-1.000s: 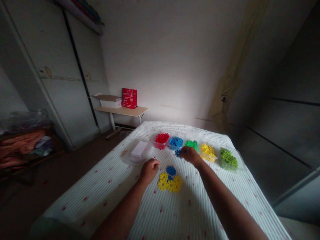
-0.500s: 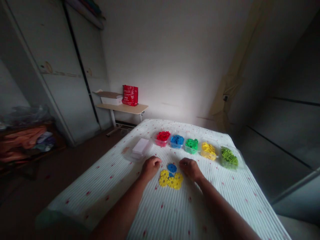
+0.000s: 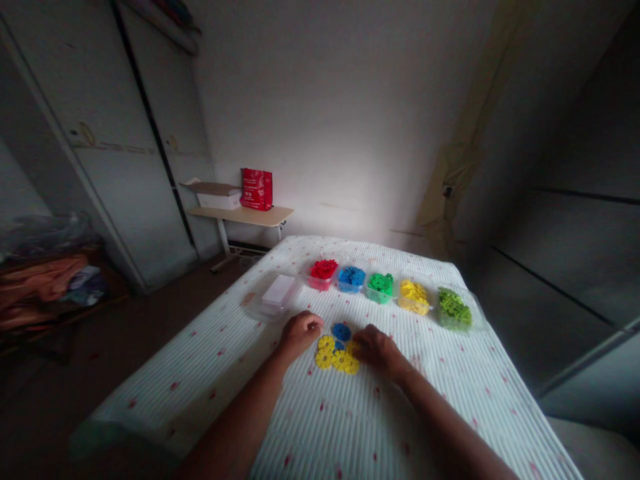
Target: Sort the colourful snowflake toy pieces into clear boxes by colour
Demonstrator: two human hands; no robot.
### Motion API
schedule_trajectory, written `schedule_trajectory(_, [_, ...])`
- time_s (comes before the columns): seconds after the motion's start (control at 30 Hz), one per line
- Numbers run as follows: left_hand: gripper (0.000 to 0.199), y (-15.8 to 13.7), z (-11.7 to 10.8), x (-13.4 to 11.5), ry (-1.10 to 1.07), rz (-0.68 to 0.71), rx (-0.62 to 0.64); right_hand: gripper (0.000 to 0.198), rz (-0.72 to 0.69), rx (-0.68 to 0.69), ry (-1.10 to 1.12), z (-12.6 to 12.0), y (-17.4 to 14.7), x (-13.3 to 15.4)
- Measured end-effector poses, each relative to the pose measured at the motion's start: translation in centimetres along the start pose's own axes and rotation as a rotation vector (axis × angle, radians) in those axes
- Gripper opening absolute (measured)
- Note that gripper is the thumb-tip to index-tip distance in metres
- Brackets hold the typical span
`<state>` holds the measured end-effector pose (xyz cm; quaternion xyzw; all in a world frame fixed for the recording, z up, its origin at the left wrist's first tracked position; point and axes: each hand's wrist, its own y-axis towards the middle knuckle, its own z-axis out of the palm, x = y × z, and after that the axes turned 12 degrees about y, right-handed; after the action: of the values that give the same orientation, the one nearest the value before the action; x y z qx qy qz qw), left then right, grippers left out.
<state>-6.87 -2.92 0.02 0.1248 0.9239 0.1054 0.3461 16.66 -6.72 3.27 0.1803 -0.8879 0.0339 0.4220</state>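
Several yellow snowflake discs (image 3: 341, 361) lie grouped on the bed cover in front of me, some overlapping. A large blue snowflake disc (image 3: 341, 332) is at the far side of this group, and part of another blue disc (image 3: 339, 346) shows among the yellow ones. My left hand (image 3: 301, 331) rests left of the blue disc, its fingers curled closed; anything inside them is hidden. At the group's right side, my right hand (image 3: 377, 347) has its bent fingers closed on the edge of the right-hand yellow disc, covering part of it.
Clear tubs stand in a row beyond my hands: red (image 3: 323, 274), blue (image 3: 351, 279), green (image 3: 381, 287), yellow (image 3: 414, 296) and light green pieces (image 3: 455, 307). Left of them, a white block (image 3: 279, 291) lies in a clear tray. A small table (image 3: 250, 215) stands behind.
My right hand has moved left and nearer to me, from beside the blue disc onto the right-hand yellow disc. My left hand keeps its place and curled shape. The view has shifted slightly.
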Motion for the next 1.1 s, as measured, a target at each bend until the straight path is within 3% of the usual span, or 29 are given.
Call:
schedule_trajectory(0.13, [0.017, 0.0, -0.1, -0.1, 0.003, 0.007, -0.01, 0.014, 0.033, 0.02, -0.11, 0.2, -0.1, 0.8])
schedule_trajectory(0.33, [0.017, -0.1, -0.2, -0.2, 0.006, 0.009, -0.023, 0.012, 0.084, 0.031, -0.052, 0.1, -0.4, 1.3])
schedule_trajectory(0.57, [0.016, -0.2, -0.5, -0.6, 0.016, 0.006, -0.012, 0.044, 0.048, 0.091, -0.101, 0.7, -0.8, 1.4])
schedule_trajectory(0.77, [0.017, -0.1, -0.6, -0.7, 0.033, 0.005, -0.006, 0.029, 0.091, 0.109, 0.017, 0.6, -0.8, 2.1])
schedule_trajectory(0.93, [0.018, 0.0, -0.3, -0.5, 0.04, 0.007, 0.007, 0.018, 0.152, 0.084, 0.259, -2.1, -0.7, 1.7])
schedule_trajectory(1.1, [0.018, 0.0, -0.3, -0.5, 0.046, -0.001, 0.009, 0.013, 0.223, -0.187, 0.181, -8.2, 0.4, 0.5])
